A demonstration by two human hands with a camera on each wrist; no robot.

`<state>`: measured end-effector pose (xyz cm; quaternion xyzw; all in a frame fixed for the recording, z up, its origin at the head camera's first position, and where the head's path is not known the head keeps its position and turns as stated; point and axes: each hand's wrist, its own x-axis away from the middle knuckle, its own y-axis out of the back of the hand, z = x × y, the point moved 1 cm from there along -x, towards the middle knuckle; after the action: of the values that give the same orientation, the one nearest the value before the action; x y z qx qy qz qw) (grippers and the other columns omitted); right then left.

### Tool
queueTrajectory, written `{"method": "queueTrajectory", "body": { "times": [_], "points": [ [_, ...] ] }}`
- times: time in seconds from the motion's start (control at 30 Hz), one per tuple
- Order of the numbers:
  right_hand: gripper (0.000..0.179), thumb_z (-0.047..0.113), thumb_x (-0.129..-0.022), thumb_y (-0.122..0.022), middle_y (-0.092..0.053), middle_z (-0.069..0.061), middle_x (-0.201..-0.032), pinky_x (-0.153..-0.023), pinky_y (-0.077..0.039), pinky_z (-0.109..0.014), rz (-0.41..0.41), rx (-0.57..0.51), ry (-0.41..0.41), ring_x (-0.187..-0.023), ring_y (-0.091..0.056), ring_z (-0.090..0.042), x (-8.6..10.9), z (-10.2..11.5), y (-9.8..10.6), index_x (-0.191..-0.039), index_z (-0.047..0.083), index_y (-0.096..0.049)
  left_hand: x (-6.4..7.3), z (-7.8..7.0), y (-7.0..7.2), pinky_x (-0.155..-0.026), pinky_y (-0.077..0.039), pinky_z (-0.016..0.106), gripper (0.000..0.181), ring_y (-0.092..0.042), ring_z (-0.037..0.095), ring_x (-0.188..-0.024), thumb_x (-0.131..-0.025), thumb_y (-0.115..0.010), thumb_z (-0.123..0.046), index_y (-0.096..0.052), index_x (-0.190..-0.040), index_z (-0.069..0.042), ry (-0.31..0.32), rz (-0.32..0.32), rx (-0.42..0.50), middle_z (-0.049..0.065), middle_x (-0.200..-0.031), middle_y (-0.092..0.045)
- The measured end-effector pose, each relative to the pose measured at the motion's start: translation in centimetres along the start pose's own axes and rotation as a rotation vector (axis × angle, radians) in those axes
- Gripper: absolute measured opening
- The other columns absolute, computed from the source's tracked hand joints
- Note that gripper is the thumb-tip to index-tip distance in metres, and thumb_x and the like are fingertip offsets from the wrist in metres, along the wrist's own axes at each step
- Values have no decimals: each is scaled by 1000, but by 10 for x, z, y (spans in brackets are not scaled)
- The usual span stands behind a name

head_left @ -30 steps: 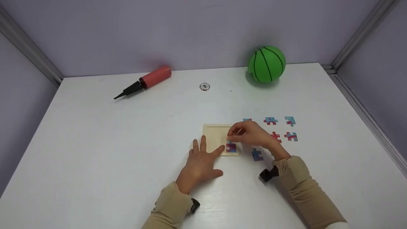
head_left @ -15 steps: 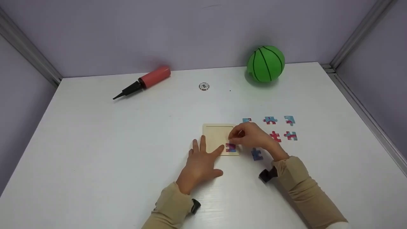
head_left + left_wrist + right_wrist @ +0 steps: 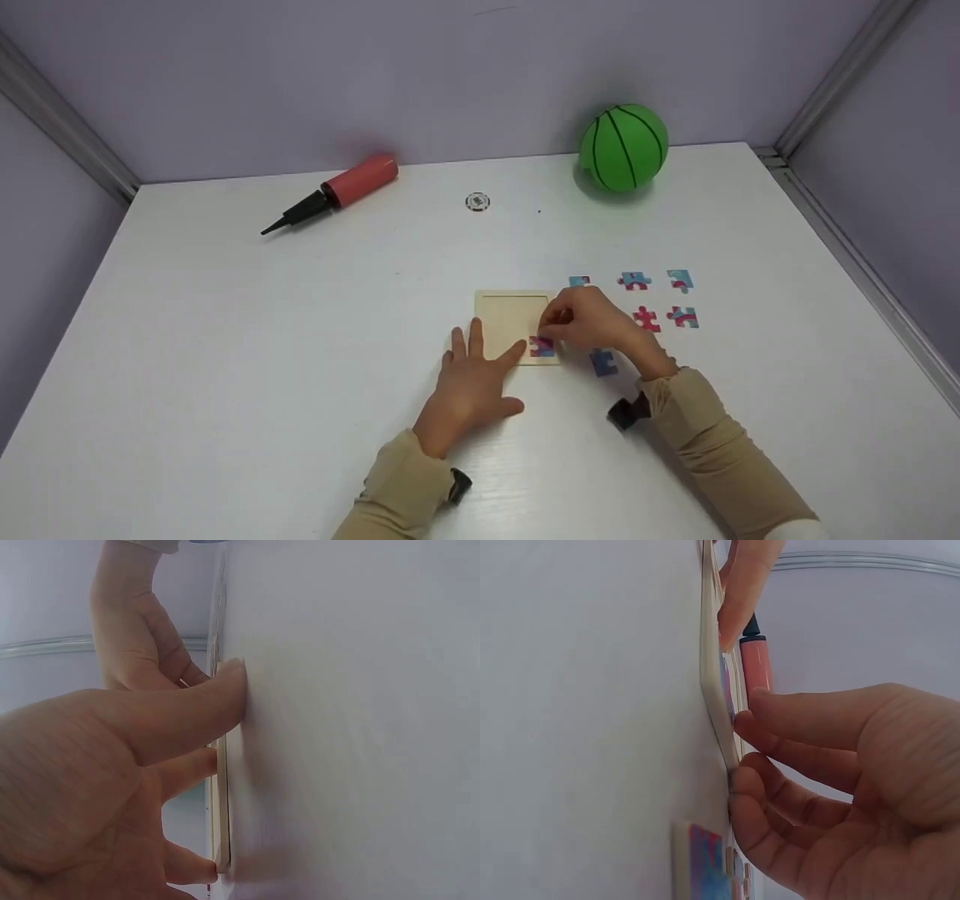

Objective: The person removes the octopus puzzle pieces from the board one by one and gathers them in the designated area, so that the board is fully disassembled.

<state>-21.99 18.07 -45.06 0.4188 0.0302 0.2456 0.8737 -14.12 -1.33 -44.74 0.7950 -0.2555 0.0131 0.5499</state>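
Observation:
A shallow square wooden puzzle tray (image 3: pixel 510 319) lies on the white table, with a pink and blue jigsaw piece (image 3: pixel 541 347) in its near right corner. My left hand (image 3: pixel 469 390) is spread, its fingertips resting on the tray's left and near parts, the index fingertip beside that piece. Over the tray's right edge, my right hand (image 3: pixel 589 319) has curled fingers, and its thumb and index finger pinch at the jigsaw piece's far end. The right wrist view shows the thumb and index finger (image 3: pixel 742 724) close together there; the exact contact is partly hidden.
Several loose jigsaw pieces lie right of the tray, among them a blue one (image 3: pixel 603 362) and a red one (image 3: pixel 646 319). Farther back are a red and black hand pump (image 3: pixel 360 182), a poker chip (image 3: pixel 478 202) and a green ball (image 3: pixel 624 148). Walls enclose the table.
My right hand's fingertips have settled slightly lower at the jigsaw piece, the index finger curling in more. The left hand stays on the tray. The whole view shifts a little.

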Motion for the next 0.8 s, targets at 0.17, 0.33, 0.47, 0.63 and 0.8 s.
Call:
{"method": "queueTrajectory", "body": {
  "times": [0.17, 0.33, 0.47, 0.63, 0.8],
  "points": [
    [5, 15, -86, -72, -62, -1, -79, -61, -47, -29, 0, -31, -15, -71, -53, -17, 1, 2, 0, -85, 10, -70, 0, 0, 1, -108, -24, 59, 71, -8, 55, -138, -84, -70, -39, -40, -147, -25, 2, 5, 5, 31, -154, -7],
    [11, 13, -85, -73, -59, -1, -77, -60, -46, -29, 3, -85, 45, -69, -52, -16, 1, 3, -3, -88, 9, -62, 1, 1, 3, -107, -26, 58, 71, -8, 55, -138, -85, -69, -39, -39, -148, -26, 1, 4, -3, 31, -154, -6],
    [13, 11, -86, -71, -64, -1, -79, -58, -46, -28, 20, -124, 125, -67, -57, -14, 1, 4, -5, -91, 8, -59, 2, 1, 3, -107, -25, 58, 71, -7, 55, -138, -85, -69, -38, -38, -149, -27, 5, 9, 11, 30, -155, -5],
    [13, 10, -87, -70, -67, -5, -85, -63, -48, -28, -9, -270, 94, -73, -61, -16, 4, 2, -2, -93, 7, -59, 1, 2, 3, -107, -23, 60, 71, -5, 55, -138, -85, -69, -38, -38, -148, -26, -3, 10, 32, 30, -155, -3],
    [17, 9, -87, -70, -64, -10, -87, -71, -54, -31, -31, -468, -31, -76, -60, -21, 14, -3, 5, -98, 4, -58, 1, 2, 1, -108, -22, 60, 71, -5, 55, -138, -85, -70, -38, -39, -148, -25, -5, 9, 35, 30, -155, -4]
  ]
}}
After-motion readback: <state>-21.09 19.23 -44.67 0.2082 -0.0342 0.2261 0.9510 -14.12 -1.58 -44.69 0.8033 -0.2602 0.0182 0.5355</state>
